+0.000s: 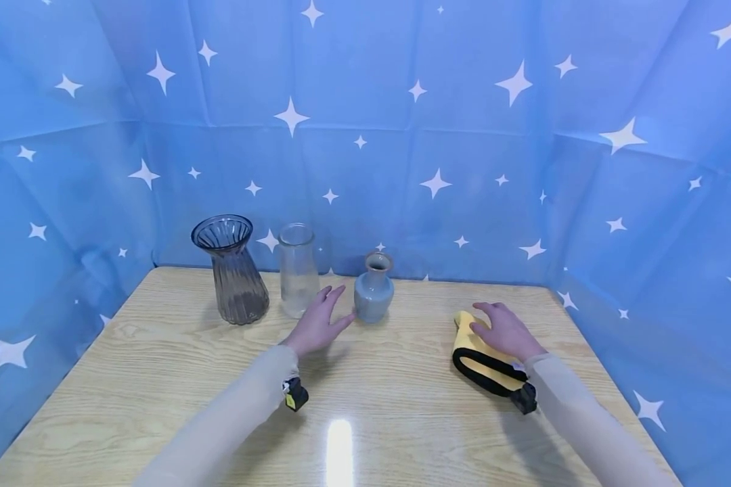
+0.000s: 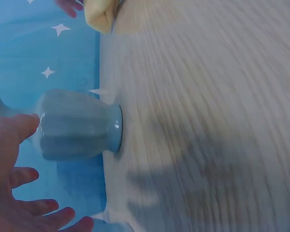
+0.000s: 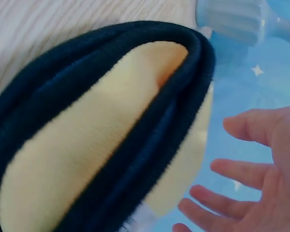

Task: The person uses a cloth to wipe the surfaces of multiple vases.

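A small blue-grey ceramic vase (image 1: 373,296) stands upright at the back middle of the table. My left hand (image 1: 319,325) is just left of it, fingers spread; in the left wrist view the thumb overlaps the vase (image 2: 75,126), and I cannot tell if it touches. A folded yellow cloth with black edging (image 1: 490,362) lies on the right. Over this cloth is my right hand (image 1: 503,331), its fingers apart and not gripping. The right wrist view shows the cloth (image 3: 87,125) close up, with the fingers beside it.
Left of the ceramic vase stand a clear glass vase (image 1: 298,274) and a taller smoky grey ribbed glass vase (image 1: 234,277). The wooden table (image 1: 402,419) ends at a blue curtain with white stars (image 1: 365,189), which also runs along both sides.
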Motion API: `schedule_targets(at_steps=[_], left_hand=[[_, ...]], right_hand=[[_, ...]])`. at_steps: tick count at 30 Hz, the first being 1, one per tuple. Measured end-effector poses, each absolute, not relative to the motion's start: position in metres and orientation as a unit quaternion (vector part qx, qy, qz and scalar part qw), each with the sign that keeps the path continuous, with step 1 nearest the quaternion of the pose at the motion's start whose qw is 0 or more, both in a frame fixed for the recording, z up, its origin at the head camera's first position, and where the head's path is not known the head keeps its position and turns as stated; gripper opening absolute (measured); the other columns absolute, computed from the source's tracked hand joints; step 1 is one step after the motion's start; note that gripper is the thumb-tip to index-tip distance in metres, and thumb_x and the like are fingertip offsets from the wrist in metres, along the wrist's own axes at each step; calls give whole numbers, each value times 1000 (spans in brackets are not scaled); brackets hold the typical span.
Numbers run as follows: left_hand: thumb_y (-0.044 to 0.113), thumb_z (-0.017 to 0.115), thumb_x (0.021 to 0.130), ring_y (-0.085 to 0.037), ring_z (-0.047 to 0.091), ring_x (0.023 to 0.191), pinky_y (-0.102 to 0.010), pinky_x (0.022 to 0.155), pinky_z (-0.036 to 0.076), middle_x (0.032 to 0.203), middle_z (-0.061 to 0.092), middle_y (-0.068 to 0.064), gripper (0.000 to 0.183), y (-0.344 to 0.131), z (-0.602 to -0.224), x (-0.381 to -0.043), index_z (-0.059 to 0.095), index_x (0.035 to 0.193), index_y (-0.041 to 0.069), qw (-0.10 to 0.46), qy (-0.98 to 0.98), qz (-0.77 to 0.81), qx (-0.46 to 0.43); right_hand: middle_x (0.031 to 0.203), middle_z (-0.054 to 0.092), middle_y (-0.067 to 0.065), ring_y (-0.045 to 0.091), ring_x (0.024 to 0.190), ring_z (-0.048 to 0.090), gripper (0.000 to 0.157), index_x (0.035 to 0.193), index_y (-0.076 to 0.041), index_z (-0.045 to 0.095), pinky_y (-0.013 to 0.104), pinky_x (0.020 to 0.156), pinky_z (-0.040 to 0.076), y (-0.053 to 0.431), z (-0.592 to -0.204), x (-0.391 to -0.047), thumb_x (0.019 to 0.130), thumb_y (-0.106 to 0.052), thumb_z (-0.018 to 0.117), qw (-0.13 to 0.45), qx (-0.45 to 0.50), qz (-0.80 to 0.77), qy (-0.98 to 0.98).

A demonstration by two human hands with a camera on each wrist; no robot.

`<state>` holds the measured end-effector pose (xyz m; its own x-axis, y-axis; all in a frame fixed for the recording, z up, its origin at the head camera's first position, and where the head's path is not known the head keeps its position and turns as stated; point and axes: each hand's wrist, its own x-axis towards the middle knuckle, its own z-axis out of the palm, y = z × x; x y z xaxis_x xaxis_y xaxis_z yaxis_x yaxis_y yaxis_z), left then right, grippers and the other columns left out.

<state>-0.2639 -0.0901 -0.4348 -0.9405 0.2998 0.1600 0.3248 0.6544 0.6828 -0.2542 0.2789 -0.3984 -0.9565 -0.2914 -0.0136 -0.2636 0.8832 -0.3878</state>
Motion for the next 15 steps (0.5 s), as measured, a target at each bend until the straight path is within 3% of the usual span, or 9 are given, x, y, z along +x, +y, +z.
schedule_targets(at_steps=[9,15], left_hand=[[30,60,96,-44,29,136,-56,108,29,149,26,-31,64,-120,-431,-250,35,147,0,32,-920,-352,-169],[27,65,93,-46,35,132,-58,106,32,146,33,-31,62,-134,-419,-239,41,143,-2,76,-929,-312,-184]], right_hand=[[136,38,37,54,119,42,53,138,9,42,67,92,38,274,-385,-252,96,-18,59,9,-166,-180,969],[142,34,34,55,125,34,62,142,7,39,72,93,33,277,-378,-249,94,-23,64,-14,-177,-152,972]])
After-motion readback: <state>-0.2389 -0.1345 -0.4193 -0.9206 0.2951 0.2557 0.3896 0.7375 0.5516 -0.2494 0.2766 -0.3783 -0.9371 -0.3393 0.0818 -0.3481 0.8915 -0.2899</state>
